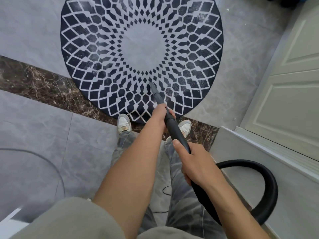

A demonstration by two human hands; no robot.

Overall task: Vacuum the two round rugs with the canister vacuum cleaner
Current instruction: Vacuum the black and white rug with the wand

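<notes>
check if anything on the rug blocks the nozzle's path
Nothing visible does. The nozzle meets the round rug near its pale centre, and the rug ahead shows only its pattern and dusty patches.

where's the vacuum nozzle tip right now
In the head view, the nozzle tip sits on the patterned ring of the round rug, just on the near side of its plain grey centre, ahead of the left hand gripping the wand.

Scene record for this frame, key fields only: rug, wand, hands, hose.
surface: one round rug in view, dark with pale lattice
tool: wand slanted down, tip on the rug's patterned band
forward grip: left hand round the wand
rear grip: right hand farther back, thumb along top
trailing: black hose loops at right
</notes>
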